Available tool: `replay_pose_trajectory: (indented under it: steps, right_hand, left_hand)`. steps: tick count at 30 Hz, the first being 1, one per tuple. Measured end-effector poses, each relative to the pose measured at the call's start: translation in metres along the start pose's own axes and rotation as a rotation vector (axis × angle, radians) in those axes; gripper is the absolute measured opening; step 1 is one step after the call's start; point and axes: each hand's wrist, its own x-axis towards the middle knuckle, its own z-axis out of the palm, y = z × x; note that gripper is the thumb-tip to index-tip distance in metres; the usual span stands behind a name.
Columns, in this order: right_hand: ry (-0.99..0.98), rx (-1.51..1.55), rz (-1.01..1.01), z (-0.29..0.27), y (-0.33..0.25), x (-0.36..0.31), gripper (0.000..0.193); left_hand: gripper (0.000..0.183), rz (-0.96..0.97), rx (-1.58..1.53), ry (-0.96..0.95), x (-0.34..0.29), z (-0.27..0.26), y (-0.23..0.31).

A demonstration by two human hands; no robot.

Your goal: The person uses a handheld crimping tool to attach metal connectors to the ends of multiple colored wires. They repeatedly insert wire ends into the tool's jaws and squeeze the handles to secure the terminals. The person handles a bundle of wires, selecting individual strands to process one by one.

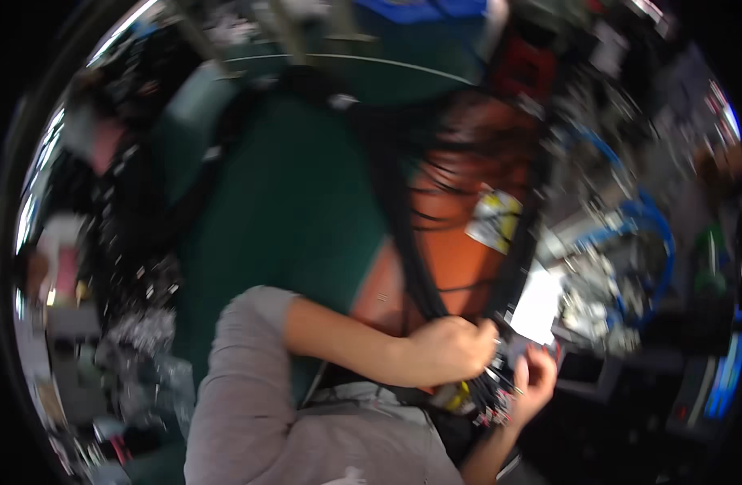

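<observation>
From the head view, the left hand (448,352), arm bent across the body, clenches black cables (411,263) draped over an orange surface (461,281); the right hand (537,380) curls beside their lower ends, grip unclear. A yellow-and-white label (495,220) sits among the strands, blue tubing (660,230) at right.

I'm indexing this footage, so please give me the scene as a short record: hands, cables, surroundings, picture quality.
Left hand: closed around the black cables
Right hand: beside the cable ends, fingers curved; grip unclear
Cables: long dark runs spread over an orange surface, gathering toward the left hand
Label: yellow and white, between cable runs
Left of cables: green surface
Far right: blue loop among blurred clutter
Picture: motion-blurred; small details unreadable
</observation>
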Motion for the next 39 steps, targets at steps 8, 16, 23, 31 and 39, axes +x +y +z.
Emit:
replay_pose_trajectory:
  steps: [8, 16, 23, 31, 39]
  right_hand:
    - [-0.302, -0.110, -0.189, -0.057, 0.031, -0.003, 0.028]
    - [-0.137, -0.568, -0.540, -0.014, -0.022, 0.003, 0.021]
    - [-0.039, 0.053, -0.086, 0.022, -0.061, -0.002, 0.006]
    - [0.032, 0.411, -0.264, 0.024, -0.055, -0.001, 0.027]
    - [-0.097, 0.293, -0.063, 0.022, -0.062, 0.008, 0.017]
  left_hand:
    - [0.014, 0.099, -0.320, 0.292, 0.004, 0.030, 0.000]
    - [0.021, 0.069, -0.412, 0.361, 0.005, 0.008, 0.003]
    - [0.012, -0.035, -0.566, 0.408, -0.001, 0.007, -0.003]
    - [0.024, 0.014, -0.567, 0.290, 0.010, -0.007, -0.006]
    - [0.015, 0.014, -0.566, 0.196, 0.006, -0.007, -0.009]
